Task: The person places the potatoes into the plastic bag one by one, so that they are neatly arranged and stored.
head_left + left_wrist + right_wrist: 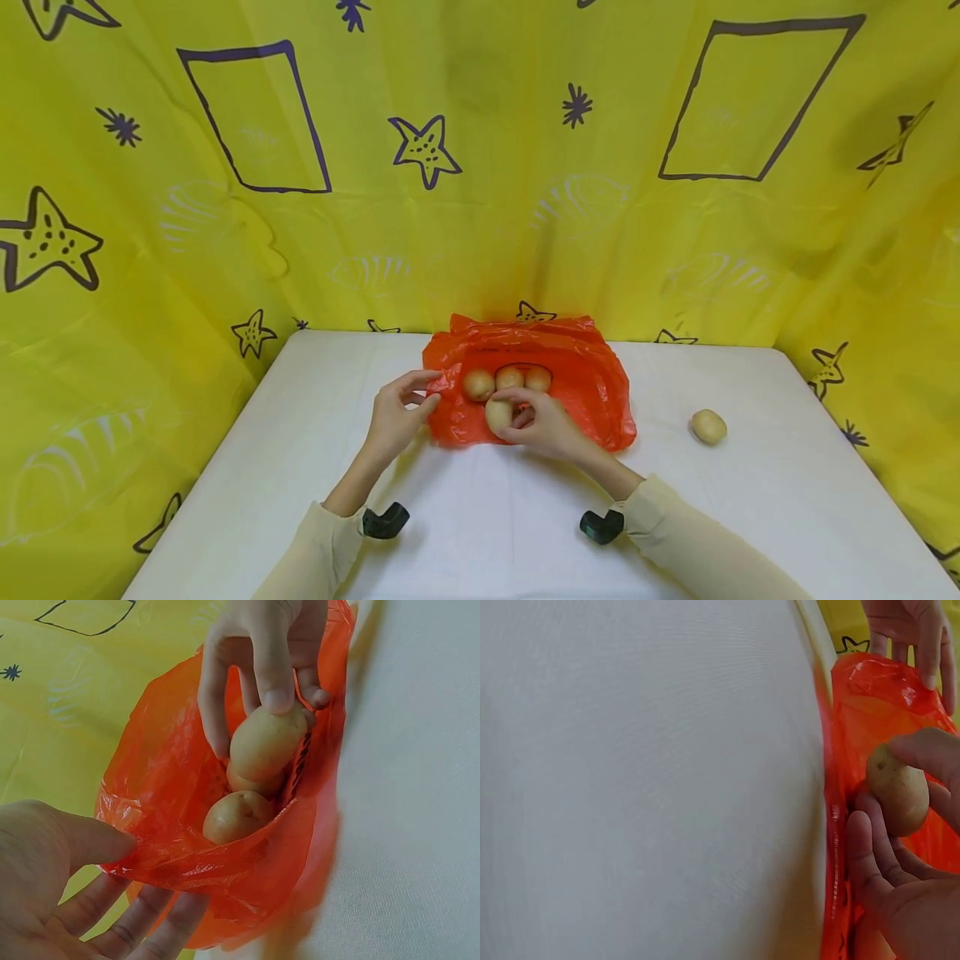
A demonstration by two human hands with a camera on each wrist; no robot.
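Note:
A red plastic bag point(585, 408) lies on the table with its mouth towards me. My left hand point(393, 421) pinches the bag's left edge, thumb on one side and fingers on the other, as the left wrist view shows. At the bag's mouth my right hand point(551, 425) holds a potato point(900, 787) between thumb and fingers. Behind it, inside the bag, sit more potatoes: one at left point(478, 385), one in the middle point(510, 380) and one at right point(537, 378). Part of the held potato is hidden by the fingers in the head view.
Another potato point(708, 427) lies by itself on the white table point(300, 433), right of the bag. A yellow curtain point(495, 233) with drawn stars and frames hangs behind the table and along both sides.

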